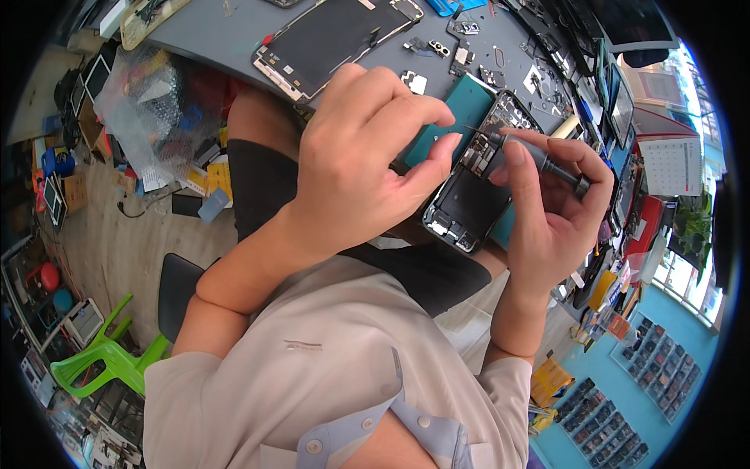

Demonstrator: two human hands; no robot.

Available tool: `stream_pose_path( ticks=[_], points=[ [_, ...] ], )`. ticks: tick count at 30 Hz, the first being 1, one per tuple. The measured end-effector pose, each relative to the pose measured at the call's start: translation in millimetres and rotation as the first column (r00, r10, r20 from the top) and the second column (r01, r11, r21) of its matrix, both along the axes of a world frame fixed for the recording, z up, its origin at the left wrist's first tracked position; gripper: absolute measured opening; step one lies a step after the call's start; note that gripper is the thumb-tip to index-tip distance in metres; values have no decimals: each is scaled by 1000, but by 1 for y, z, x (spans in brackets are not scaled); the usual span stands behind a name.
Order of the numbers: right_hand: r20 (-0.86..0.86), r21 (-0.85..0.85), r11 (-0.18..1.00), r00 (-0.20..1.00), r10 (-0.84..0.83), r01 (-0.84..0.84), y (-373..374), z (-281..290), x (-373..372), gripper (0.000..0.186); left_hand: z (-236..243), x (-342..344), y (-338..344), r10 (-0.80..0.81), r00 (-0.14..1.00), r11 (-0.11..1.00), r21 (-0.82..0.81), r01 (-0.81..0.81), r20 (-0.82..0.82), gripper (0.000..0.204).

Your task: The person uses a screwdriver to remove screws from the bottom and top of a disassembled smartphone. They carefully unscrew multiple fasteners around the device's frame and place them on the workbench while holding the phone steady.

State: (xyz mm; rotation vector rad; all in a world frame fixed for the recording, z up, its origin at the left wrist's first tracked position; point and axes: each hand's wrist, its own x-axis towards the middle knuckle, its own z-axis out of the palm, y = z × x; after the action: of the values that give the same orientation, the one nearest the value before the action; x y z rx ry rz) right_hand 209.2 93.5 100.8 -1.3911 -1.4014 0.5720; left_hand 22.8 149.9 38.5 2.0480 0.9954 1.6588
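My right hand (551, 203) grips a dark grey screwdriver (539, 160), held slantwise over an opened smartphone (473, 199). Its thin tip points left, toward the fingers of my left hand (355, 152). That hand hovers just left of the phone, thumb and forefinger curved toward each other with a gap between them; I make out nothing held there. The phone's black battery and small inner boards are exposed. Beneath the phone lies a teal pad (467, 95), partly hidden by the phone and my hands.
A detached phone screen (332, 48) lies on the grey table (226, 39), beyond my left hand. Small phone parts (461, 55) are scattered farther right. To the left are a clear bubble-wrap bag (148, 105) and a green plastic chair (105, 359). A calendar (670, 164) stands at right.
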Motion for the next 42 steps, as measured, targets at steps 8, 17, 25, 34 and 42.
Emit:
stream_pose_path(
  ticks=[8,17,25,34,42],
  points=[
    [-12,9,1000,1000,22,-22,-1,-6,3,44,-5,4,8,-20,999,997,-72,18,-30,28],
    [22,39,998,999,38,-39,1,-8,4,38,-5,5,9,-41,999,995,-92,38,-33,28],
    [20,34,999,999,36,-37,0,-7,4,38,-6,5,10,-47,999,996,-81,45,-21,29],
    [3,22,999,1000,27,-28,0,-6,3,40,-7,5,9,-44,999,996,-80,42,-19,28],
    [-32,13,999,999,29,-29,0,-7,3,45,-8,5,9,-46,999,996,-73,44,-22,28]
  ],
)
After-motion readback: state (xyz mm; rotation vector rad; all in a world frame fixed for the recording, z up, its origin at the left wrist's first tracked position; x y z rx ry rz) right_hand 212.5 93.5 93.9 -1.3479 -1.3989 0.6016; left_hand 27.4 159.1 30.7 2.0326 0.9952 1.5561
